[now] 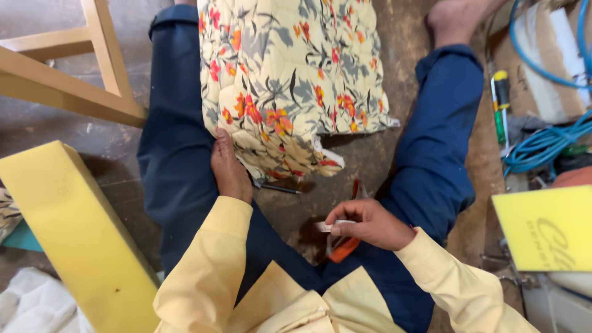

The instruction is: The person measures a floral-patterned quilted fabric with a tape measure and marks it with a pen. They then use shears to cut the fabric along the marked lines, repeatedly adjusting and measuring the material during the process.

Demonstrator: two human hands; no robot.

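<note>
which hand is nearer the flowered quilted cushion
Left. The left hand rests on the near edge of the flowered quilted cushion. The right hand is apart from it, lower down between the legs, holding a small white strip.

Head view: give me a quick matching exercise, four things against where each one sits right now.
Things:
1. floral quilted fabric
2. yellow foam block
3. blue hose
4. orange-handled scissors

Places:
A. coiled at the right edge
B. under the right hand, on the floor between the legs
C. lower left, beside the left leg
D. top centre, its near edge held down by the left hand

Pairs: 1-D, 2-C, 3-A, 4-B
</note>
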